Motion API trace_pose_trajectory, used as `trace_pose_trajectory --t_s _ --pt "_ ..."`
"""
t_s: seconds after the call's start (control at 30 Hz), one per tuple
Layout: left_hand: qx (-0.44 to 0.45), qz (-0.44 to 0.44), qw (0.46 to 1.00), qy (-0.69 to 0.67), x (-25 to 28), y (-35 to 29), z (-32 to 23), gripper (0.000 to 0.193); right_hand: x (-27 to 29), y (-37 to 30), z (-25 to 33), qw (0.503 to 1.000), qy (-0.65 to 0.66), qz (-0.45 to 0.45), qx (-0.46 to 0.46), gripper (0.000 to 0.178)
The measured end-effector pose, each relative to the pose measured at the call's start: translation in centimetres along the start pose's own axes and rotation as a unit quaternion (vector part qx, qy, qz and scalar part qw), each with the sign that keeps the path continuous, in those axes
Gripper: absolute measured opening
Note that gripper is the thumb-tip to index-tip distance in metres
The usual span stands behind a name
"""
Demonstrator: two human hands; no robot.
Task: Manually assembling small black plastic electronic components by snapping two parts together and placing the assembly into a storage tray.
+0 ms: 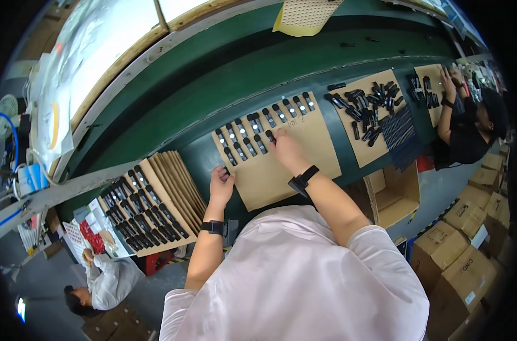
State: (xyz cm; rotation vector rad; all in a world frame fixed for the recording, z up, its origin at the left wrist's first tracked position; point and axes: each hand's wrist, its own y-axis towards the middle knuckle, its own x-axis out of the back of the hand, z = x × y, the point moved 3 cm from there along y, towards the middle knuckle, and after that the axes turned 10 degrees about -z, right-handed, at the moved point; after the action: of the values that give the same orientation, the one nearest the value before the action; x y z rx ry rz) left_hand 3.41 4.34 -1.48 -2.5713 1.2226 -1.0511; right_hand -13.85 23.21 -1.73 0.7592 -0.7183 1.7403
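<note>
A brown cardboard sheet point(292, 165) lies in front of me on the green bench. Along its far side stand two rows of small black tubes point(244, 129) with pale middle bands, the near row shorter than the far one. At the right end of that near row, the fingertips of my right hand point(289, 152) are closed on a black tube point(270, 135). By the sheet's left edge, my left hand point(221, 186) pinches a small black tube point(226, 170), mostly hidden by the fingers.
On the left, a stack of cardboard sheets point(176, 176) carries rows of black tubes. To the right lie a cardboard sheet point(358, 145) with loose tubes and a dark ribbed tray point(400, 134). Co-workers point(474, 125) sit at both ends; cartons point(434, 247) stand on the floor.
</note>
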Motion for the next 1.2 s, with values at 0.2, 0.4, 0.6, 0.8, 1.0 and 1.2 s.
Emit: trace_pose_trajectory --t_s 0.2,0.4,0.6,0.8,1.0,1.2 --pt "0.032 0.040 0.998 -0.046 -1.1 0.6 0.3 0.064 1.6 0.3 -0.4 1.000 -0.010 0.020 -0.009 0.028" --pt "0.050 0.010 0.999 -0.006 -0.1 0.1 -0.7 0.064 8.9 7.2 -5.3 0.983 -0.043 -0.165 0.065 0.026" --pt "-0.004 -0.054 0.997 0.057 1.7 -2.1 -0.9 0.057 13.5 14.7 -13.2 0.947 -0.176 -0.242 0.115 0.023" --pt "-0.042 -0.077 0.993 0.079 2.8 -4.8 -3.3 0.043 13.8 17.2 -15.8 0.948 -0.241 -0.175 0.114 0.023" --pt "-0.137 -0.102 0.983 0.072 3.8 -7.4 -11.4 0.040 16.4 13.1 -8.9 0.991 0.027 -0.028 0.128 0.023" --pt "-0.358 -0.027 0.933 0.028 3.0 -10.6 -23.4 0.044 21.4 0.7 1.8 0.925 0.278 0.009 0.259 0.028"
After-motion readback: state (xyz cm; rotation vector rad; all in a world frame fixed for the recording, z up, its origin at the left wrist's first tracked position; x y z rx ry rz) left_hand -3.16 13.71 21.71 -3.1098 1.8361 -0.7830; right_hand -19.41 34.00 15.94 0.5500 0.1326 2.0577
